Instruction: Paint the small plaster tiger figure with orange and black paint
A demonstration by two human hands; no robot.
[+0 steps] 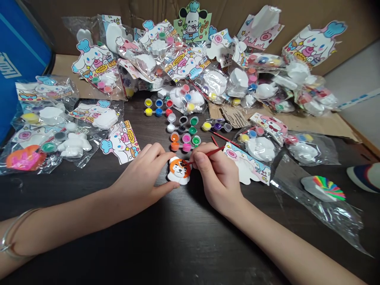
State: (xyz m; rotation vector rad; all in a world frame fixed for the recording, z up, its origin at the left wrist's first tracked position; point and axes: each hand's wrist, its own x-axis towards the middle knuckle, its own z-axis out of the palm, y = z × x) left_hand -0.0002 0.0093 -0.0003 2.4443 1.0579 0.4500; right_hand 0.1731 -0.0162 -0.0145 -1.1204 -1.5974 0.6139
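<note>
A small white plaster animal figure (179, 171) with an orange face and black markings lies face up on the dark table. My left hand (145, 172) grips it from the left, thumb along the lower edge and fingers at the upper edge. My right hand (218, 172) is closed on a thin red paintbrush (210, 152), pen-fashion, its tip at the dark marks on the upper right of the face. Just beyond the figure stand open paint pots: an orange pot (175, 145), a pink pot (186, 146) and a green pot (196, 141), the last partly behind my right hand.
More open pots, including a yellow pot (148, 111) and a black pot (182, 128), stand farther back. Bagged white figures (215, 81) pile up behind them. A bag with a rainbow-painted piece (329, 188) lies right; a bagged orange-and-pink piece (26, 158) lies left.
</note>
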